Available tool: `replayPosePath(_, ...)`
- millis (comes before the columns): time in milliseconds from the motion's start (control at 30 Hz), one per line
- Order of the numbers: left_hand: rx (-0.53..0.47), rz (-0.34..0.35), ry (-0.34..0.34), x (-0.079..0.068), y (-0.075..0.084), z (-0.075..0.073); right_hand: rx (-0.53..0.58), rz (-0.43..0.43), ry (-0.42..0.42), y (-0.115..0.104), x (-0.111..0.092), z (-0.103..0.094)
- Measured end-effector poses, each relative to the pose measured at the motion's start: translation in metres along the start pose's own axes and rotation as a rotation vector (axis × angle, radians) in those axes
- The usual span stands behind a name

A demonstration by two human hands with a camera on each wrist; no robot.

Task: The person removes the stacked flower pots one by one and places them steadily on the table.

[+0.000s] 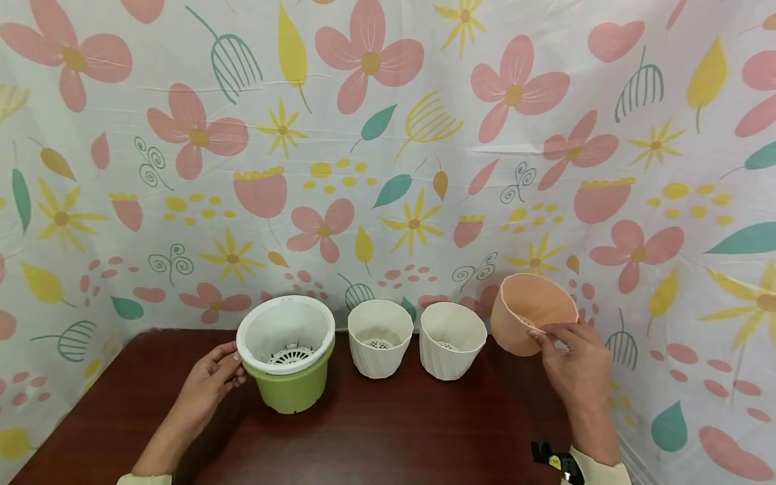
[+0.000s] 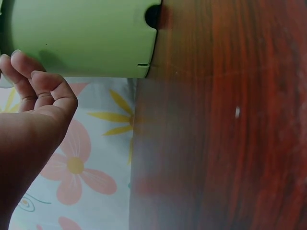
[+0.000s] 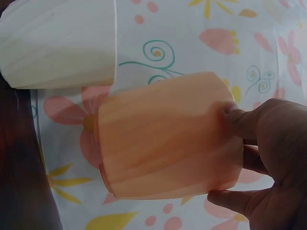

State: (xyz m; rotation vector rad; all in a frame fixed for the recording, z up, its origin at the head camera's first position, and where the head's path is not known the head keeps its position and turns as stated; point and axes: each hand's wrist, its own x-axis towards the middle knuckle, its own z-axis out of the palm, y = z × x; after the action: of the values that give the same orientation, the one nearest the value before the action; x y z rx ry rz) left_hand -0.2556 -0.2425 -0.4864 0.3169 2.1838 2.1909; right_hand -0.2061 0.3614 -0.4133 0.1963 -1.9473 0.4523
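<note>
On the left of the table, a white slotted-bottom pot sits nested in a green pot. My left hand pinches the rim on its left side, thumb and fingers bent at the edge; in the left wrist view the fingers curl beside the green wall. At the right, my right hand grips an orange pot by its rim, thumb on the outside. This pot is tilted and held above the table. Between the two stand two cream pots, one nearer the green pot and one nearer the orange pot.
The dark reddish wooden table carries the pots near its back edge. A flower-printed white cloth hangs right behind them and along both sides. A dark watch is on the right wrist.
</note>
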Motion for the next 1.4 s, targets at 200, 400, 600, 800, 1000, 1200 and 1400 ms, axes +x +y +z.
replayPosePath(200,0.005,-0.008,0.011,0.000,0.002,0.000,-0.011,-0.039,0.015,0.002,-0.001,0.004)
replayPosePath(400,0.004,-0.010,0.013,0.000,0.001,0.000,-0.027,-0.042,-0.010,0.007,-0.006,0.006)
replayPosePath(600,0.007,-0.028,0.015,0.000,0.001,-0.001,-0.031,-0.031,-0.040,0.011,-0.011,0.007)
replayPosePath(800,-0.001,-0.038,0.016,0.000,0.002,-0.001,-0.040,-0.015,-0.052,0.013,-0.012,0.009)
replayPosePath(1000,0.005,-0.028,0.010,0.002,0.000,0.001,-0.059,-0.029,-0.064,0.019,-0.011,0.008)
replayPosePath(1200,0.008,-0.024,0.020,0.003,-0.001,0.002,-0.086,-0.027,-0.098,0.021,-0.012,0.008)
replayPosePath(1400,0.012,-0.046,0.026,0.001,0.000,0.000,-0.086,-0.036,-0.122,0.020,-0.015,0.011)
